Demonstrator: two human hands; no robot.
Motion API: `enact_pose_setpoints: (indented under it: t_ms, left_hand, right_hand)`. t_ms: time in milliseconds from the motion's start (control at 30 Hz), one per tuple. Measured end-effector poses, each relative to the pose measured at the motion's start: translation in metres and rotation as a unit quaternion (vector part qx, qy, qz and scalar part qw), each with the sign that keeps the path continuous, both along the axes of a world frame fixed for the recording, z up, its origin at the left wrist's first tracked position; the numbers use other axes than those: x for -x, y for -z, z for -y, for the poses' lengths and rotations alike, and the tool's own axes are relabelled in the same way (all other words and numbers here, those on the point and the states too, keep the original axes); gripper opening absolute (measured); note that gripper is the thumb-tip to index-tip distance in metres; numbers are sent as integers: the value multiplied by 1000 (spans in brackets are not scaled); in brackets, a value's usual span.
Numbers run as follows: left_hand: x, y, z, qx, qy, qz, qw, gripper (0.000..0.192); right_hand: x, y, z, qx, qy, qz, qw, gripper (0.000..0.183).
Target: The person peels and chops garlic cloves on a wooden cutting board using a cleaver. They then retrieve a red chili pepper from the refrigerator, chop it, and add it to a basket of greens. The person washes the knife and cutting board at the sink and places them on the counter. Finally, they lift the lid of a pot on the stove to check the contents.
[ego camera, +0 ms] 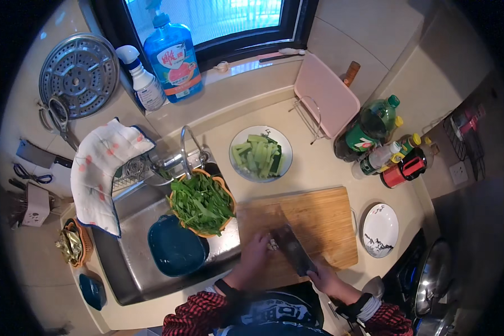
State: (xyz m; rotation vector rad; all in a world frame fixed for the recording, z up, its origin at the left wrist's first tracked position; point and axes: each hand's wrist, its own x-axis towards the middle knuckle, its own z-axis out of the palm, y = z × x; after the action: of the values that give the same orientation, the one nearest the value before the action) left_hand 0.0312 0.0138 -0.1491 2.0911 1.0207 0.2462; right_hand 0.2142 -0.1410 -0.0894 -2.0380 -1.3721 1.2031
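Note:
My right hand point(326, 279) grips the handle of a cleaver point(294, 248), whose broad dark blade slants over the wooden cutting board point(327, 218). Small pale pieces, apparently garlic point(272, 244), lie on the board against the blade's left side. Right beside them is my left hand point(254, 252), somewhat blurred, its fingertips close to the pieces. Whether the fingers hold any of them cannot be made out. Behind the board stands a white bowl point(240, 173) of cut green vegetable sticks point(258, 155).
Left of the board, a steel sink point(128, 260) holds a dark blue basin point(178, 248). An orange basket of leafy greens point(201, 203) sits at the sink's right edge. On the right are a white plate point(380, 229), several bottles point(367, 130) and a pan point(432, 277) by the stove.

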Motion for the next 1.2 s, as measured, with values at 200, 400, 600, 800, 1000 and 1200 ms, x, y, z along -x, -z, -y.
enact_pose_setpoints:
  t_ms: [200,400,600,800,1000,1200]
  left_hand:
    - [1,-6,0,49,-1,34,998,53]
    - [-4,8,-1,28,18,76,997,50]
    - [-2,-2,-1,75,-53,89,992,51]
    - [18,-19,-22,79,-170,123,974,46]
    - [76,-6,-118,-99,-217,142,961,42]
    - [126,9,-164,-203,-234,-106,945,45]
  right_hand:
    - [-10,10,32,94,-19,26,995,21]
    - [-2,16,29,-13,3,-62,998,21]
    - [2,47,2,213,17,-172,962,28]
    - [24,12,-44,72,-26,-202,976,29]
    - [74,23,-132,-15,-124,-64,990,27]
    - [81,7,-151,-27,-69,-52,996,25]
